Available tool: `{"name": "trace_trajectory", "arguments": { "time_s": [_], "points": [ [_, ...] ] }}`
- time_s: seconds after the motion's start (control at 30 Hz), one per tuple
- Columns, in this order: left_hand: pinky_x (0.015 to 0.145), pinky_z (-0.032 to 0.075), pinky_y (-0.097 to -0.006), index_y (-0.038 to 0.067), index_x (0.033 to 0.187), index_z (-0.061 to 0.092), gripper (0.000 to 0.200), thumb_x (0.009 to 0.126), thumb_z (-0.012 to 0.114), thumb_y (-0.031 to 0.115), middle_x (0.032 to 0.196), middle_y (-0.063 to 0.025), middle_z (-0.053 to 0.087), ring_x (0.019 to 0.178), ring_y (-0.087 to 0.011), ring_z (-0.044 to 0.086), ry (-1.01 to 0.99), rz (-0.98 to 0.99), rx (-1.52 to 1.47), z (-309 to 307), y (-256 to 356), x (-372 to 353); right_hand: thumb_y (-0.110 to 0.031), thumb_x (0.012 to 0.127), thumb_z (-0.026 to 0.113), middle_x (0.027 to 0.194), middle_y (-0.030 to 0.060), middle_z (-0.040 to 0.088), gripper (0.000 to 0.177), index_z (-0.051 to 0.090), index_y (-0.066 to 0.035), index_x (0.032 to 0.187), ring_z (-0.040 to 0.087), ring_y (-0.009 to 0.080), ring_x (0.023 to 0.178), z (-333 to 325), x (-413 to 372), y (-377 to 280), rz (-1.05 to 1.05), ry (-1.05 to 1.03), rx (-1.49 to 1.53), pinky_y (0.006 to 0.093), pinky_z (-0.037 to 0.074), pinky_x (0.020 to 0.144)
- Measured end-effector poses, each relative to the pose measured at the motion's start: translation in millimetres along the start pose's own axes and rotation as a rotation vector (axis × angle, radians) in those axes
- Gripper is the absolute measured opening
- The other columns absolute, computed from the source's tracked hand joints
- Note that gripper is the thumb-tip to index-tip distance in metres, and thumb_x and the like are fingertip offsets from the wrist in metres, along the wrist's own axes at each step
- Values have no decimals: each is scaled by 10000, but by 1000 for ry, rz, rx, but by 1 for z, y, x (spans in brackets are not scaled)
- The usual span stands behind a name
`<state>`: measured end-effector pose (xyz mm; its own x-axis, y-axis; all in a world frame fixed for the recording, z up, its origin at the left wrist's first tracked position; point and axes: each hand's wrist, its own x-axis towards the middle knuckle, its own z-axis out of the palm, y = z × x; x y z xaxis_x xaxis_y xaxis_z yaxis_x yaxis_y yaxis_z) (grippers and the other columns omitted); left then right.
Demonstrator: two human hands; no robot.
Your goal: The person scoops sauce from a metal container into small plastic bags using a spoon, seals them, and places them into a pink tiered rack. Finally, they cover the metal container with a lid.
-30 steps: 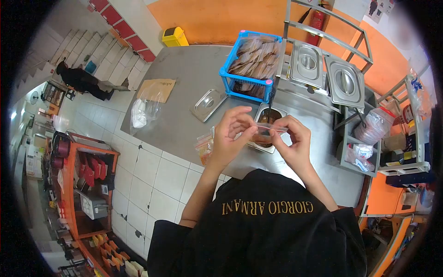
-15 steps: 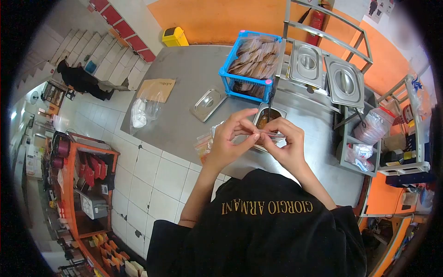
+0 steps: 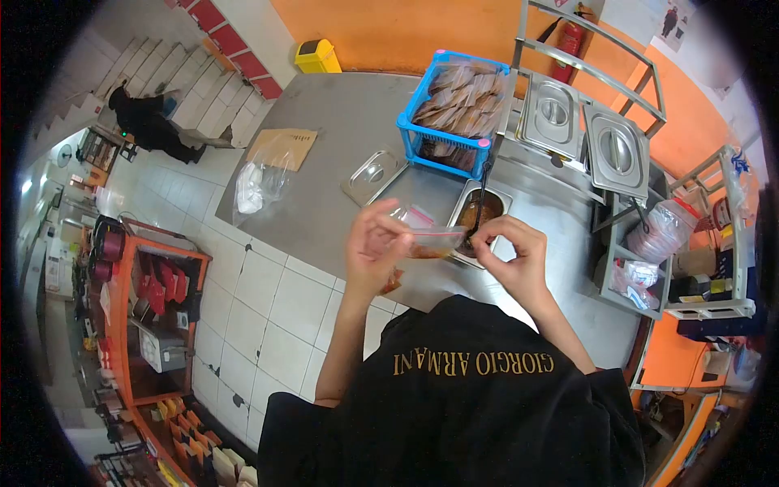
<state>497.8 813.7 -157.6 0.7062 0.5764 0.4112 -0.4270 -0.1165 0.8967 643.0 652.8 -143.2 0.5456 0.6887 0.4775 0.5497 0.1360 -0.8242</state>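
My left hand (image 3: 376, 245) pinches one end of a small clear zip bag (image 3: 438, 241) with a red strip along its top and brown sauce in it. At the bag's other end, the closed thumb and fingers of my right hand (image 3: 513, 250) meet its corner. Just beyond, a steel pan (image 3: 505, 200) of brown sauce stands on the steel table (image 3: 324, 101), with a dark utensil handle (image 3: 484, 183) rising from it. Another clear bag with a pink strip (image 3: 418, 216) lies behind the held one. Part of an orange-filled packet (image 3: 393, 282) shows below my left hand.
A blue basket (image 3: 445, 154) holds many brown-filled packets. Nearby are a loose steel lid (image 3: 375, 174), lidded pans (image 3: 614, 150) and a brown paper packet (image 3: 284, 148) beside a plastic bag (image 3: 253, 191). Grey bins stand right. A person in black (image 3: 154, 126) is far left.
My hands have moved apart, and the zip bag now shows stretched between them. The view has shifted slightly, so the table and basket appear a little displaced.
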Motion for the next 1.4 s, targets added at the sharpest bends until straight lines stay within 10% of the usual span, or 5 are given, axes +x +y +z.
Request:
{"name": "trace_trajectory", "arguments": {
  "time_s": [0.47, 0.63, 0.97, 1.17, 1.4],
  "points": [
    [640, 536, -274, 25, 1113, 526, 284, 837, 537, -39, 861, -34, 566, 800, -165, 624, 317, -595, 161, -61, -98, -108, -21, 782, 627, 767, 55, 592, 39, 598, 3, 792, 554, 118, 698, 15, -33, 30, 294, -150, 46, 244, 455, 639],
    [848, 461, -364, 21, 1055, 563, 309, 750, 602, 52, 1024, -127, 571, 969, -291, 558, 169, -220, 1358, -61, -104, -99, -30, 774, 622, 776, 89, 586, 57, 598, 8, 808, 586, 171, 706, 10, -42, 38, 312, -152, 28, 273, 471, 645],
    [849, 438, -369, 38, 981, 620, 258, 734, 636, 113, 1027, -95, 575, 988, -275, 529, -292, 64, 1147, -72, -211, -34, -77, 827, 595, 832, 97, 598, 83, 604, 5, 820, 593, 183, 746, -12, -39, 41, 349, -43, -51, 285, 483, 662],
    [811, 439, -363, 24, 895, 600, 168, 759, 614, 122, 948, -126, 556, 914, -295, 527, -347, -243, 1194, -67, -191, -18, -64, 837, 566, 831, 96, 601, 78, 610, -1, 825, 598, 183, 749, -6, -50, 58, 386, 8, 19, 280, 483, 653],
    [839, 419, -291, 59, 913, 448, 47, 917, 418, 95, 926, -25, 517, 930, -134, 520, 32, -527, -18, -39, -123, -19, -39, 816, 594, 890, 96, 600, 150, 627, 6, 956, 606, 165, 809, 34, -43, 64, 435, -77, 173, 264, 487, 717]
  ]
}}
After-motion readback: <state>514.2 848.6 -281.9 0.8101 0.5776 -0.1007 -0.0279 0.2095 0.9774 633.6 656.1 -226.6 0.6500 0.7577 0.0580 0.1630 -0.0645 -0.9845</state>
